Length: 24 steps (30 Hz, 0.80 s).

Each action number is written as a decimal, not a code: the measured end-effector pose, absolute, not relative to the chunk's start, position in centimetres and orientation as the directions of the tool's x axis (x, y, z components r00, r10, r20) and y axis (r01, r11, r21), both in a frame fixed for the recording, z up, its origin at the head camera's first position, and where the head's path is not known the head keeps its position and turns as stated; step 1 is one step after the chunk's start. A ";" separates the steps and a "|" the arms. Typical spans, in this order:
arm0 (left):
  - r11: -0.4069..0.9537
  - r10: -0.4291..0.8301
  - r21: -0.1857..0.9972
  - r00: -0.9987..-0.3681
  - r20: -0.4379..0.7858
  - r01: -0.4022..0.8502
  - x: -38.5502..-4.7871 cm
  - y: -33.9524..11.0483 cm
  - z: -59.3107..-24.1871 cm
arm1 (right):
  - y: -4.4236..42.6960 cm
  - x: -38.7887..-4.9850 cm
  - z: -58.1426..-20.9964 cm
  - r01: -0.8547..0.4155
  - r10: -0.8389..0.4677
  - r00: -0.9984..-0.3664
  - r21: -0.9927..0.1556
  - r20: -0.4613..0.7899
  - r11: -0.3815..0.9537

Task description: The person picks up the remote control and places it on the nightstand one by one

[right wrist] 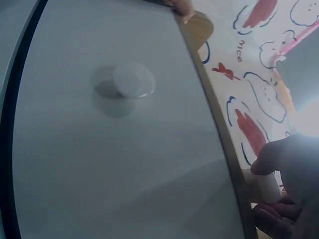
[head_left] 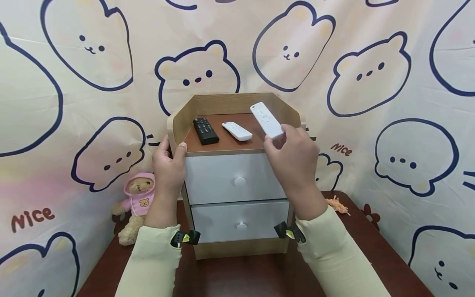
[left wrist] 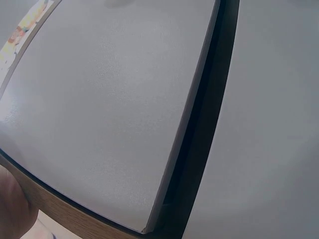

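My right hand (head_left: 297,154) pinches the lower end of a white remote control (head_left: 266,120), tilted above the right side of the cabinet top; in the right wrist view the hand (right wrist: 286,184) is dark against the light. On the brown top lie a black remote control (head_left: 205,131) and a smaller white remote control (head_left: 237,131). My left hand (head_left: 168,167) grips the left side panel of the small drawer cabinet (head_left: 213,179), thumb at the front corner. Only part of that hand (left wrist: 16,206) shows in the left wrist view.
The cabinet's two white drawers with round knobs (head_left: 240,182) face me, both pushed in. It stands on a dark red-brown table (head_left: 237,276). A teddy bear in a pink hoodie (head_left: 140,198) sits at left; an orange tassel-like thing (head_left: 337,205) lies at right. A cartoon-printed cloth (head_left: 293,62) hangs behind.
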State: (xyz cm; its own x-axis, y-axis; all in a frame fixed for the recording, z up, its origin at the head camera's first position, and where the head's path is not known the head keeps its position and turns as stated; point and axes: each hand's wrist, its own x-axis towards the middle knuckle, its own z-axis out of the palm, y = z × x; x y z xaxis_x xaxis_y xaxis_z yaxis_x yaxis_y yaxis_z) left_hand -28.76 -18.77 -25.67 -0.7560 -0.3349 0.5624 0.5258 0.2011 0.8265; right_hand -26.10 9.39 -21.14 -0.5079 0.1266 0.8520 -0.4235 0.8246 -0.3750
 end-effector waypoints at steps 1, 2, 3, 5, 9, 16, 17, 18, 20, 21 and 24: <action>0.203 -0.334 0.825 -0.755 0.565 0.528 -28.8 -18.7 -25.7 | 9.3 -26.3 -21.1 -0.408 0.119 -0.514 -0.364 0.849 0.837; 0.202 -0.332 0.825 -0.755 0.565 0.528 -28.8 -18.7 -25.8 | 9.2 -26.5 -21.1 -0.396 0.113 -0.522 -0.358 0.845 0.845; 0.200 -0.331 0.824 -0.755 0.566 0.530 -28.8 -18.7 -25.8 | 9.1 -26.6 -21.1 -0.384 0.108 -0.530 -0.351 0.841 0.854; 0.197 -0.331 0.825 -0.756 0.565 0.530 -28.9 -18.7 -25.8 | 8.9 -26.9 -21.0 -0.363 0.099 -0.545 -0.341 0.832 0.867; 0.195 -0.341 0.828 -0.756 0.559 0.525 -29.0 -18.7 -25.8 | 8.7 -27.2 -20.9 -0.333 0.083 -0.567 -0.320 0.820 0.887; 0.198 -0.347 0.835 -0.760 0.550 0.513 -29.1 -18.6 -25.6 | 8.5 -27.4 -20.6 -0.279 0.079 -0.586 -0.293 0.806 0.914; 0.200 -0.349 0.837 -0.761 0.547 0.510 -29.0 -18.6 -25.7 | 8.5 -27.3 -20.6 -0.271 0.077 -0.593 -0.289 0.801 0.918; 0.200 -0.351 0.839 -0.763 0.544 0.506 -29.0 -18.6 -25.7 | 8.4 -27.3 -20.5 -0.261 0.074 -0.603 -0.285 0.794 0.922; 0.203 -0.352 0.840 -0.763 0.542 0.503 -29.0 -18.6 -25.7 | 8.3 -27.3 -20.3 -0.243 0.067 -0.623 -0.273 0.779 0.931; 0.203 -0.352 0.840 -0.763 0.543 0.504 -29.0 -18.6 -25.7 | 8.3 -27.2 -20.1 -0.230 0.063 -0.635 -0.266 0.770 0.936; 0.205 -0.347 0.838 -0.762 0.546 0.507 -28.9 -18.6 -25.7 | 8.2 -27.1 -19.8 -0.191 0.051 -0.671 -0.239 0.740 0.952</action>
